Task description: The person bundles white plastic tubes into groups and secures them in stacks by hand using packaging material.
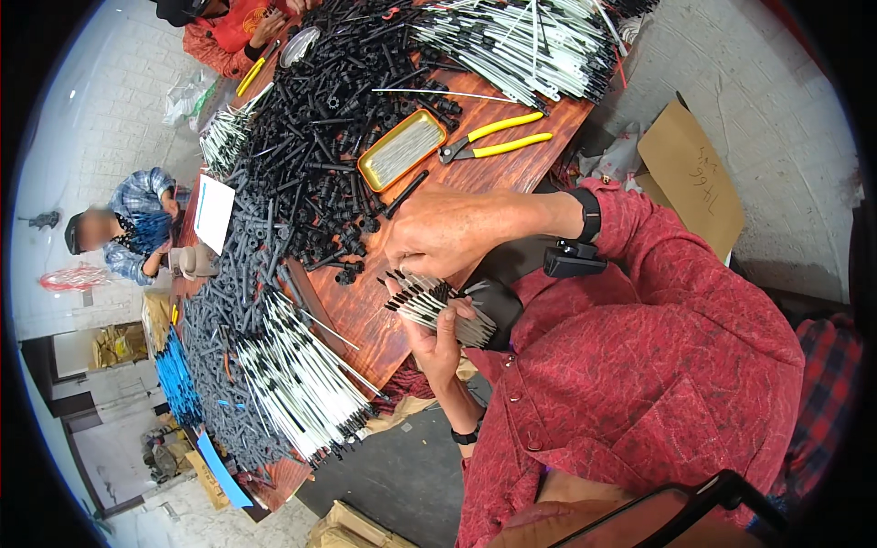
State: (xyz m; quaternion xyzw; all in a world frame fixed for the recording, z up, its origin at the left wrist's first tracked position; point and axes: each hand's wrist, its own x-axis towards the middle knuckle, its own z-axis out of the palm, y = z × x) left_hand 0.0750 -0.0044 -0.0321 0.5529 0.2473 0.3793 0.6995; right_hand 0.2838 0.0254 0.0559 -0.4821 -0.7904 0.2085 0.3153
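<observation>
My left hand [436,349] holds a fanned bundle of thin white rods with black tips [429,309]. My right hand [448,233] is closed just above that bundle, its fingertips down at the black tips. Whatever it pinches is hidden by the fingers. Beyond it on the wooden table [343,315] lies a heap of small black plastic parts [311,137]. A yellow and red tin [362,164] of thin silvery pins [404,151] sits near my right hand, beside yellow-handled pliers [498,137].
White rods with black ends lie in piles on the near left [297,374] and far right [530,46]. Grey tubular parts [228,301] and blue rods [176,379] spread left. A person in plaid [137,219] and another in red [228,41] sit across. A cardboard box [690,173] stands right.
</observation>
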